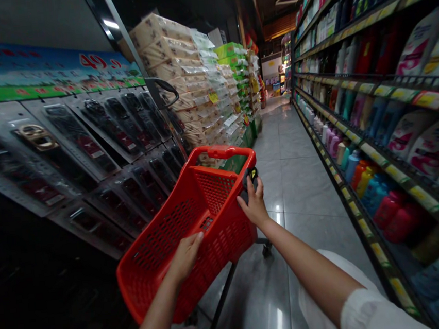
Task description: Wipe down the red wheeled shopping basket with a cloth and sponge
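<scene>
A red plastic shopping cart (225,226) stands at an angle in front of me, its basket tilted in my view and no goods visible in it. My left hand (185,255) is closed over the near side rim, thumb lying along the top edge. At the handle-end corner, my right hand (255,202) grips around a black fitting (250,176) with a yellow mark. Its thumb rests against the red side and its fingers bend over the fitting. Part of the dark metal frame (222,293) and a caster (267,249) show below the basket.
Packaged belts (80,136) hang on a rack at left under a price banner (51,69). Stacked tissue packs (175,65) stand behind the cart. Shelves of bottles (377,185) line the right side. A grey tiled aisle (288,147) runs ahead between them.
</scene>
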Available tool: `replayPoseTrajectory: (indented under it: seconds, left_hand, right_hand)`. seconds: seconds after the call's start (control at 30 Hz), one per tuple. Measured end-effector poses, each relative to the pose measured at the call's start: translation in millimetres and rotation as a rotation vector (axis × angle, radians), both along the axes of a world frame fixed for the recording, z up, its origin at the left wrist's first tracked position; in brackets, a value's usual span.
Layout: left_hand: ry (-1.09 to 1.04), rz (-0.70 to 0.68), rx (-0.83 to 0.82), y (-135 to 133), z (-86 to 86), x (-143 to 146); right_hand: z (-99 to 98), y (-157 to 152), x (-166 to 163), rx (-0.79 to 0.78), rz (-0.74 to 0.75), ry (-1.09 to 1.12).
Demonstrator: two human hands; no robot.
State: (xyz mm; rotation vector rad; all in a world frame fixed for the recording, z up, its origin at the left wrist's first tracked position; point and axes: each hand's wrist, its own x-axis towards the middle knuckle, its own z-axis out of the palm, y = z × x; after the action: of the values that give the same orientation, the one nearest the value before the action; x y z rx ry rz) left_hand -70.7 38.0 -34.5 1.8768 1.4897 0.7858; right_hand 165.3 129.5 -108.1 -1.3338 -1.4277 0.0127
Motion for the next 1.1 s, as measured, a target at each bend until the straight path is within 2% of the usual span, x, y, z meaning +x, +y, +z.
replayPoseTrajectory:
  seconds: [0.2,0.4,0.53,0.63,0.83,0.9,1.03,1.1]
  left_hand:
    - [-0.019,0.004,-0.023,1,0.1,2]
    - [-0.040,0.012,-0.036,0,-0.2,3]
    - [-0.057,0.013,-0.033,0,-3.2,3]
    - [-0.086,0.010,-0.052,3,-5.4,4]
    - [-0.150,0.010,-0.097,6,-8.0,4]
    - [-0.152,0.012,-0.108,6,-9.2,3]
    - [-0.243,0.001,-0.138,8,-12.2,2]
    - [-0.309,0.001,-0.135,11,-13.7,3]
  right_hand:
    - [-4.5,-30,-14,-0.194,-0.035,-0.208]
    - [12.7,-54,-19,-0.296,0.109,-0.484]
    - [26.9,-51,-2,-0.340,0.047,-0.517]
    - [28.9,-57,-6,-0.355,0.029,-0.495]
    - [17.6,-93,-41,-0.279,0.376,-0.759]
    - [20.6,-91,-36,-0.285,0.347,-0.755]
    - [28.0,-70,-14,-0.324,0.113,-0.540]
    - [26.4,-68,-15,-0.330,0.067,-0.459]
